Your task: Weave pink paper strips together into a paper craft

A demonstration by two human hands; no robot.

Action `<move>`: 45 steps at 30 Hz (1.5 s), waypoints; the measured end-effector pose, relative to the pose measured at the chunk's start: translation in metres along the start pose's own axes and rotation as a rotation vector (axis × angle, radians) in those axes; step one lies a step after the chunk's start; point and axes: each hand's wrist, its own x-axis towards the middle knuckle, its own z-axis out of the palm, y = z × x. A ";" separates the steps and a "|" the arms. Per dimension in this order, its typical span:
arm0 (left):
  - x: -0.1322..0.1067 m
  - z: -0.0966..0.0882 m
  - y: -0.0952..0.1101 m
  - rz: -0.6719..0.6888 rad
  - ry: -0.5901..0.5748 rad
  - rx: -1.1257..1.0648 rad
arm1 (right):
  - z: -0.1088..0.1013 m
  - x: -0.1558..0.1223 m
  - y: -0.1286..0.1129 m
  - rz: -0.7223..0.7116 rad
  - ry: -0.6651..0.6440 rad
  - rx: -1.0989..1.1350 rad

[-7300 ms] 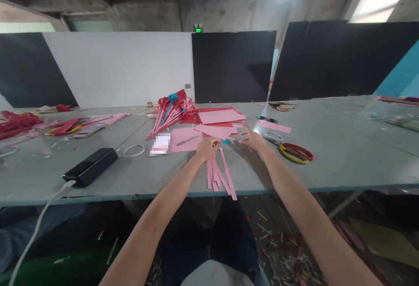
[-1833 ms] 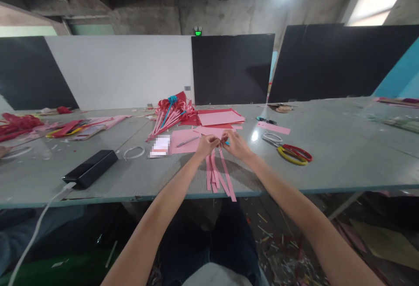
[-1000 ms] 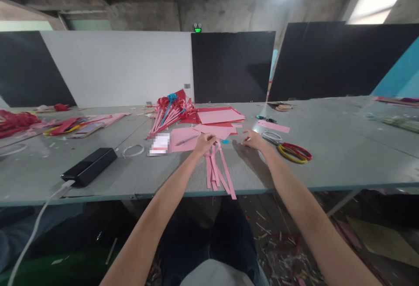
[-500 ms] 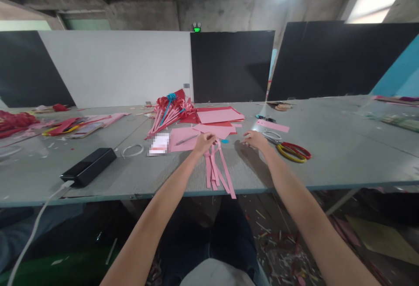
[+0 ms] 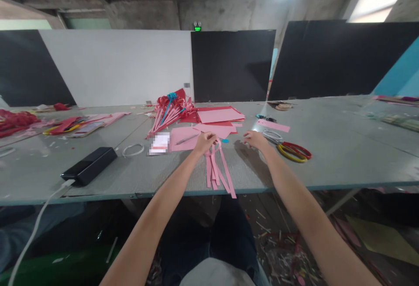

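My left hand (image 5: 204, 142) is closed on the top ends of several pink paper strips (image 5: 218, 170), which fan out toward the table's near edge. My right hand (image 5: 256, 139) rests palm down on the grey table (image 5: 343, 155) a little to the right, its fingers curled; I cannot make out whether anything is under them. A small blue piece (image 5: 224, 140) lies between the two hands. Scissors with red and yellow handles (image 5: 294, 152) lie just right of my right hand.
Pink and red paper sheets (image 5: 218, 118) and a bundle of finished pink and red pieces (image 5: 168, 111) lie behind the hands. A black power bank (image 5: 89, 166) with a white cable, a white ring (image 5: 133, 150) and a pen (image 5: 187, 139) lie to the left. Paper scraps cover the floor.
Earlier both hands worked together at the strips' top. My right hand then moved off to the right and now rests on the table. My left hand has kept its hold.
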 end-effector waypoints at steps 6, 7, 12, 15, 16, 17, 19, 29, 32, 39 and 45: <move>0.002 0.001 -0.003 0.006 -0.009 0.031 | 0.006 -0.006 -0.015 -0.162 0.107 0.273; 0.003 0.001 -0.003 0.054 0.000 0.043 | 0.009 -0.009 -0.021 -0.238 0.079 0.402; 0.000 0.002 0.003 0.294 0.092 0.149 | 0.031 -0.021 -0.054 -0.501 -0.154 0.722; -0.002 0.002 0.008 0.329 0.178 0.205 | 0.041 -0.023 -0.065 -0.489 -0.098 0.802; -0.002 0.001 0.008 0.334 0.201 0.211 | 0.042 -0.023 -0.066 -0.486 -0.077 0.823; -0.002 0.002 0.009 0.333 0.211 0.212 | 0.042 -0.023 -0.067 -0.485 -0.059 0.835; -0.001 0.002 0.008 0.309 0.192 0.205 | 0.041 -0.024 -0.067 -0.483 -0.037 0.831; 0.001 0.007 0.003 0.269 0.125 0.191 | 0.037 -0.028 -0.071 -0.428 -0.044 0.919; 0.000 0.006 0.006 0.277 0.158 0.189 | 0.037 -0.028 -0.071 -0.337 -0.056 0.955; -0.001 0.005 -0.001 0.401 0.201 0.343 | 0.031 -0.026 -0.068 -0.245 0.006 0.845; -0.008 0.006 -0.001 0.412 0.136 0.502 | 0.033 -0.026 -0.067 -0.341 0.040 0.796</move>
